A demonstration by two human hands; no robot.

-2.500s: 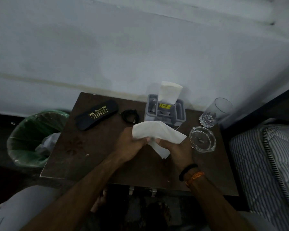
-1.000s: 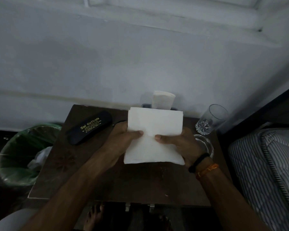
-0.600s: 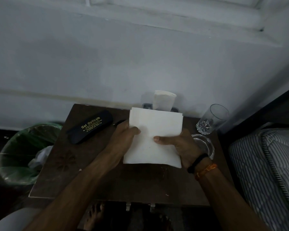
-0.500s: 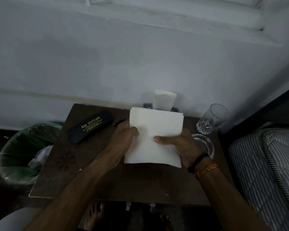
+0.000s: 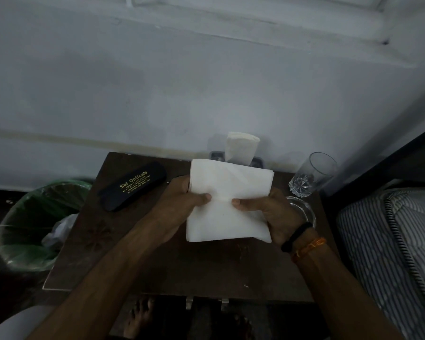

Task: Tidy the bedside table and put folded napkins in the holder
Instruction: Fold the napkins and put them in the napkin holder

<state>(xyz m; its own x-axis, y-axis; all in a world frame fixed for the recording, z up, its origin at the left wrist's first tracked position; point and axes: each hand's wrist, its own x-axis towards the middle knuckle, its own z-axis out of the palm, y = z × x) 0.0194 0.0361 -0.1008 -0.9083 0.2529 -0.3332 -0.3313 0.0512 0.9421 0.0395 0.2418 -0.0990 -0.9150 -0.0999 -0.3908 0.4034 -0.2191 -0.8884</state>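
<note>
White napkin [image 5: 227,197] held up over the dark brown bench [image 5: 182,263] by both hands, folded to a rough rectangle. Left hand [image 5: 182,204] pinches its left edge, thumb on the front face; right hand [image 5: 268,209] pinches the right edge the same way, fingers behind the sheet. Readable text: black glasses case [image 5: 132,185] at back left of the bench, gold lettering "Sai Opticals", smaller lines under it too small to read. Grey napkin holder [image 5: 257,161] at the back edge, mostly hidden behind the held napkin; one folded napkin [image 5: 241,146] already stands upright in it. Clear tumbler [image 5: 312,175] at back right, cut pattern at its base; glass ashtray [image 5: 304,212] just in front of it, partly covered by the right hand. Right wrist carries a black band [image 5: 296,236] and an orange thread [image 5: 309,249]. Green-lined bin [image 5: 35,224] on the floor left of the bench, striped mattress [image 5: 390,241] to the right. Versus 2.5 s ago: napkin was a loose bunched sheet between the hands, now flattened and squared. Versus 0.5 s ago: grip and position nearly unchanged.
</note>
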